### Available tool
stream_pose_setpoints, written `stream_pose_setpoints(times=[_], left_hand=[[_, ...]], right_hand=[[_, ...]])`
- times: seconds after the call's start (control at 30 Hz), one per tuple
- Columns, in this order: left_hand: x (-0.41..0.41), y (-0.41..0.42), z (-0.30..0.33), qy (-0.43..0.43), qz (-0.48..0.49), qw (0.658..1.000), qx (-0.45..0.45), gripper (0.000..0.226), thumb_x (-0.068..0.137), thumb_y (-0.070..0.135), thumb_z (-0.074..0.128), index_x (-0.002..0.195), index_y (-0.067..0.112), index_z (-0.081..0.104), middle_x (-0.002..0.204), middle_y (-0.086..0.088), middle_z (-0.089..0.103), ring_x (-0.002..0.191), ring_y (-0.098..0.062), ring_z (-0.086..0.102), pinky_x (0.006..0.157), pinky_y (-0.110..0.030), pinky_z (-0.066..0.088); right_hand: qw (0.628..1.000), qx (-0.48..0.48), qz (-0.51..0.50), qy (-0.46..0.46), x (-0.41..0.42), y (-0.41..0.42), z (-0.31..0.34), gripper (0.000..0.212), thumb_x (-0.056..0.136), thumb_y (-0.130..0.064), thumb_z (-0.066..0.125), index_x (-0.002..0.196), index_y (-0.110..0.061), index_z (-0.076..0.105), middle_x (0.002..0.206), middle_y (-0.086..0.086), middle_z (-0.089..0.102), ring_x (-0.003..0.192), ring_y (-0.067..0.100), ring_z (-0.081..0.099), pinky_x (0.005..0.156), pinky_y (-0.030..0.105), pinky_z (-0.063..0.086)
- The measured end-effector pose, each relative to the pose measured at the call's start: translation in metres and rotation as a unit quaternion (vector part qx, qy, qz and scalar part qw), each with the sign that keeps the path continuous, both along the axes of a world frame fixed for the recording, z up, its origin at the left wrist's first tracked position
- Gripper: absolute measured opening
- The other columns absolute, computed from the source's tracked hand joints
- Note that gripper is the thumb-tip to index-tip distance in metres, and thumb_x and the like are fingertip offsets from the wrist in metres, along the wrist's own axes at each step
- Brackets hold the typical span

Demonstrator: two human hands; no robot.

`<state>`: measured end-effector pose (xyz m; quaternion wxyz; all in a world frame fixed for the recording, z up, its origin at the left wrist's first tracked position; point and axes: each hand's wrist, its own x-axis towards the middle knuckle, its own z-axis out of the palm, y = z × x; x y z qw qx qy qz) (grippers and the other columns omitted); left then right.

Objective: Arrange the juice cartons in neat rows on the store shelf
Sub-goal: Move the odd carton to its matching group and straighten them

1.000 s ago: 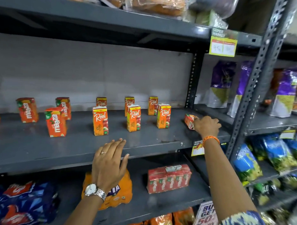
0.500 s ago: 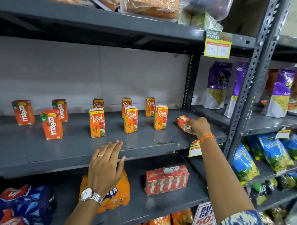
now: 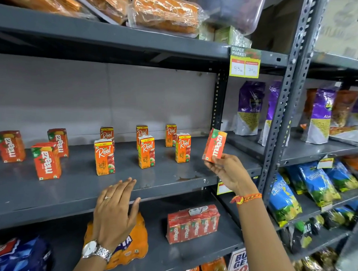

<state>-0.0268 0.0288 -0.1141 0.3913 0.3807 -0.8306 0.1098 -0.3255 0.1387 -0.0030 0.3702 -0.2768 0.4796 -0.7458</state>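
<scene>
Grey painted metal makes up the store shelf (image 3: 75,184) that runs across the middle of the frame. At centre right, the right hand (image 3: 226,171) holds a red-orange Maaza juice carton (image 3: 214,145) by its lower end, its grip clamped on the carton, which is lifted clear of the shelf and tilted slightly to the right. The left hand (image 3: 115,210), at lower centre, has its grip apart: flat fingers reach over the front edge of the shelf and hold nothing.

On the shelf at centre, six orange Real apple juice cartons (image 3: 146,151) stand upright in two rows of three, one row behind the other, with gaps between them. At the left of the frame, three more red-orange Maaza cartons (image 3: 46,161) stand upright and well apart from each other.

On the shelf below, at lower centre, a shrink-wrapped pack of red Maaza cartons (image 3: 192,224) lies just right of an orange wrapped drinks pack (image 3: 134,247), which sits partly behind the left wrist.
</scene>
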Motion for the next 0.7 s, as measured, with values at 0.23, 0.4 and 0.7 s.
stream_pose_setpoints(times=[0.23,0.4,0.7], left_hand=[[0.002,0.003,0.002,-0.013,0.004,1.000,0.018,0.055,0.091,0.045,0.042,0.136,0.016,0.055,0.135,-0.004,0.061,0.127,-0.024,0.055,0.110,-0.040,0.030],[0.005,0.003,0.003,-0.035,0.007,0.999,0.020,0.056,0.091,0.045,0.043,0.138,0.017,0.053,0.137,-0.003,0.060,0.128,-0.023,0.054,0.111,-0.038,0.029],[0.047,-0.001,0.009,-0.049,-0.016,0.999,0.018,0.055,0.093,0.044,0.042,0.141,0.017,0.050,0.142,0.000,0.056,0.130,-0.018,0.054,0.112,-0.036,0.032]], right_hand=[[0.996,-0.014,-0.012,0.085,0.012,-0.002,-0.012,0.028,0.095,0.002,0.051,0.123,0.004,0.050,0.119,0.018,0.063,0.113,0.030,0.063,0.090,0.035,0.054],[0.984,0.032,-0.035,0.174,0.019,-0.004,-0.010,0.027,0.093,-0.009,0.060,0.119,-0.004,0.056,0.111,0.010,0.067,0.102,0.019,0.066,0.082,0.027,0.052],[0.968,0.007,-0.046,0.246,0.050,-0.017,0.012,0.024,0.089,-0.006,0.065,0.112,-0.006,0.061,0.095,0.001,0.072,0.086,0.008,0.069,0.074,0.019,0.050]])
